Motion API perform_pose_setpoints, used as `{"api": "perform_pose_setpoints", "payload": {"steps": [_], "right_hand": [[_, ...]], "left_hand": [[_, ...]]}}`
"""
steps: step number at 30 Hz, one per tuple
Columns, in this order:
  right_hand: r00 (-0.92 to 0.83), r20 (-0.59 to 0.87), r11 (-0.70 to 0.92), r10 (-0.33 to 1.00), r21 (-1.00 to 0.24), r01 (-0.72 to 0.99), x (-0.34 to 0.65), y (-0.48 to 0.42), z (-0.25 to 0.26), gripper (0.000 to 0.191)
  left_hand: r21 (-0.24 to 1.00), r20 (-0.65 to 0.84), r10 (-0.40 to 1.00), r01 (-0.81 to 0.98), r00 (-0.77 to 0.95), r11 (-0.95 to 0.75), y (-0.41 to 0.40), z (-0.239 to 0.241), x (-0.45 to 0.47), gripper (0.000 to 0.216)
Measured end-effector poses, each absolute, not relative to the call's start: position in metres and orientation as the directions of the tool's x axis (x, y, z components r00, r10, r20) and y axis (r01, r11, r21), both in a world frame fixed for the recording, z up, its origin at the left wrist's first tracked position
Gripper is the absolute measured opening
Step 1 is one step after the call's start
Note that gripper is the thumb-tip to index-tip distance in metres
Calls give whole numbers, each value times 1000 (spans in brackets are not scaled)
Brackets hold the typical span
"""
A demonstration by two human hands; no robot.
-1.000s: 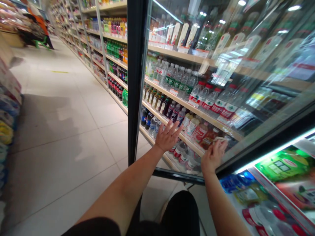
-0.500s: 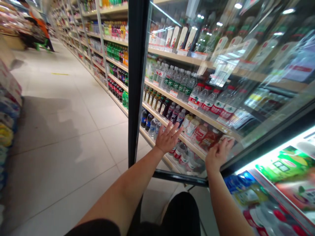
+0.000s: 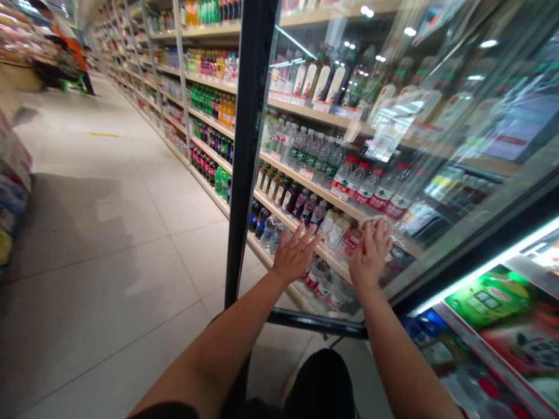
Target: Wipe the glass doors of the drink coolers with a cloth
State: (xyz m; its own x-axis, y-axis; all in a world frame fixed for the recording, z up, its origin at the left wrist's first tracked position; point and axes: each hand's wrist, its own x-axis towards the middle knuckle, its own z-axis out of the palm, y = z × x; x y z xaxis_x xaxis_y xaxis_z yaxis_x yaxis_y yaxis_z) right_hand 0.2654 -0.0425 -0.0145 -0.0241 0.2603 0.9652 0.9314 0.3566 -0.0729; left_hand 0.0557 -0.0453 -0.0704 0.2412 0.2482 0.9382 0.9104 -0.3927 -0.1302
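My left hand (image 3: 293, 257) lies flat with its fingers spread against the pane of a black-framed glass door (image 3: 250, 134). Farther right on the same pane, my right hand (image 3: 370, 256) presses a pale, crumpled cloth (image 3: 369, 220) to the glass. Much of the cloth is hidden under the fingers; its edges show above and beside them. Through the pane I see shelves of bottled drinks, among them red-capped water bottles (image 3: 364, 180). The door stands swung out from the cooler on the right, and my dark-clad knee is below it.
At the right, a lit cooler holds drinks, including a green pack (image 3: 489, 294). Long shelves of bottles (image 3: 213, 105) run down the left aisle over a tiled floor (image 3: 109, 233). Far back, a person in orange (image 3: 75, 52) stands by another, seated person. Stacked goods edge the far left.
My right hand has slid the cloth up and to the left across the glass. My left hand stays flat on the pane. The view has shifted slightly.
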Motion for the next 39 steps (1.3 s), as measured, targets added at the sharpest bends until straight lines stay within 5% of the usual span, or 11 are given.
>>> {"api": "perform_pose_setpoints", "payload": {"steps": [7,13,19,26,31,37,39], "right_hand": [[-150,934,367,323,23,930,258,-46,-13,46],[73,986,351,150,-123,928,257,-32,49,52],[-265,944,425,199,160,891,224,-35,53,52],[-123,983,388,137,61,920,208,-32,79,53],[-347,916,479,199,218,850,192,-36,70,56],[-38,990,395,136,-19,919,225,-26,90,54],[-39,992,381,117,-9,924,229,-27,83,55]], "left_hand": [[-132,964,171,926,203,-354,-46,-33,25,59],[-112,972,160,937,173,-332,-34,-14,21,64],[-112,971,163,934,176,-340,-31,-18,21,63],[-120,971,156,935,181,-334,-30,-19,20,64],[-119,971,159,934,181,-335,-31,-20,20,63],[-122,974,145,939,176,-322,-31,-19,20,64],[-122,973,148,937,179,-328,-32,-19,20,65]]}}
